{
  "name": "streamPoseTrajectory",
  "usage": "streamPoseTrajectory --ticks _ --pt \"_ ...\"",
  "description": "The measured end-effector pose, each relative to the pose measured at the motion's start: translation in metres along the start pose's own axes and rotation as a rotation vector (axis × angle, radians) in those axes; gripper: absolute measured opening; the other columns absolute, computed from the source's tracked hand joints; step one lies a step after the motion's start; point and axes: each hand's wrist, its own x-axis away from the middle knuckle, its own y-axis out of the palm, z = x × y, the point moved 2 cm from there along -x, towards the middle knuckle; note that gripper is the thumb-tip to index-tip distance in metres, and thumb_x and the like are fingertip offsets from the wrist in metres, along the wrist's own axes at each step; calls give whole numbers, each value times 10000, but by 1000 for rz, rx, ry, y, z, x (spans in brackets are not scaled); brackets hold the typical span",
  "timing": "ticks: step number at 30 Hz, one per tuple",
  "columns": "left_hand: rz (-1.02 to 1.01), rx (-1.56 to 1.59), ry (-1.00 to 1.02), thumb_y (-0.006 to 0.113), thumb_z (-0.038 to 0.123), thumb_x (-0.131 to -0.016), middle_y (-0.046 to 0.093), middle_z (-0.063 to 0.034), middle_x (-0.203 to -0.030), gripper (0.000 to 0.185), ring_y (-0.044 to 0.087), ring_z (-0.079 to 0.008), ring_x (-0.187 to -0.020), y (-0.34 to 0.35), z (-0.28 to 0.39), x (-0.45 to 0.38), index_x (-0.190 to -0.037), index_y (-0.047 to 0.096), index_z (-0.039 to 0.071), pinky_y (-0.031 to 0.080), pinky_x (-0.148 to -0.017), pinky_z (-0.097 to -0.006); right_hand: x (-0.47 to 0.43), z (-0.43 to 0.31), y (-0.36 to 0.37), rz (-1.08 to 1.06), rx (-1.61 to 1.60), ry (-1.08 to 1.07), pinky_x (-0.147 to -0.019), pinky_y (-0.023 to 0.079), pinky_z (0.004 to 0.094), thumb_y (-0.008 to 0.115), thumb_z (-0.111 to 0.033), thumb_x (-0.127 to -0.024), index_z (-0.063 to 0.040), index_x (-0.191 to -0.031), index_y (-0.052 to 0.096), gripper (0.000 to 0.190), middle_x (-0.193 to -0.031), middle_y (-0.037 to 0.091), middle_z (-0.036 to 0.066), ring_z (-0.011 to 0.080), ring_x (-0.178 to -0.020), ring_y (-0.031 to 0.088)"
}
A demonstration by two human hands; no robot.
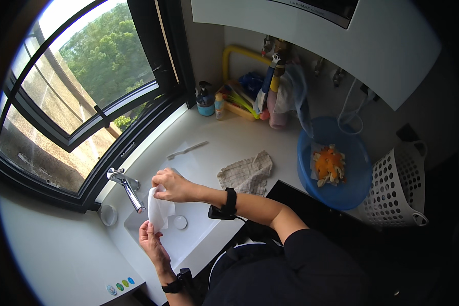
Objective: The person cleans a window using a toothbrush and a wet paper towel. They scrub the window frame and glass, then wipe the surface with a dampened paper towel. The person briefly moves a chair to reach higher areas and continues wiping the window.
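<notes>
A thin white cloth or wipe [160, 210] hangs stretched between my two hands above the white sink basin [201, 229]. My right hand [173, 186] pinches its upper edge, and my left hand [152, 241] grips the lower corner between thumb and fingers. Close beside the cloth is the spout of a chrome faucet [129, 190]; I see no water running from it. A round white drain cap [180, 222] sits in the basin just past the cloth. Black bands with small devices are strapped to both wrists.
Behind the sink lie a white toothbrush-like brush [187, 150] and a crumpled checked cloth [248, 172]. A blue basin [304, 168] holds orange and pale scraps. Beside it stands a perforated white basket [386, 191]. A pump bottle [205, 101] and an open window [107, 57] are farther back.
</notes>
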Motion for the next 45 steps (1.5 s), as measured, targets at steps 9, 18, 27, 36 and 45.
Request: streamPoseTrajectory --ticks 9,18,27,36,45 --pt "-121 -11 -273 591 260 -1023 647 -9 -1042 301 596 -77 -809 9 -15 -8 -1260 551 78 455 -739 -243 3 -9 -9 -272 -582 211 -833 487 366 568 -139 -971 -45 -1113 491 187 -1010 607 118 198 -969 584" --pt "-213 157 -128 635 195 -989 635 -57 -1202 410 650 -149 -960 27 -3 -13 -1353 508 55 500 -835 -289 -2 -3 4 -385 -455 95 -848 502 404 574 -155 -987 -18 -1137 580 203 -1031 669 190 289 -979 650" --pt "-39 24 -103 662 60 -956 656 -40 -989 148 602 -92 -857 1 -12 -16 -1079 590 20 503 -794 -252 5 13 -5 -114 -362 110 -771 528 415 685 -195 -885 12 -1035 588 274 -907 679 214 326 -881 683" --pt "0 147 -105 653 96 -966 647 -36 -932 101 619 -120 -831 6 -7 -10 -1011 581 40 525 -789 -272 16 21 -13 -52 -251 162 -729 526 396 694 -183 -875 19 -971 617 236 -877 689 188 319 -812 691" --pt "38 300 -23 642 98 -953 666 -105 -1003 125 659 -203 -972 -6 -5 -9 -989 527 65 548 -916 -364 17 32 7 -178 26 133 -1009 420 451 694 -215 -880 -76 -962 749 171 -1065 694 77 325 -1135 490"
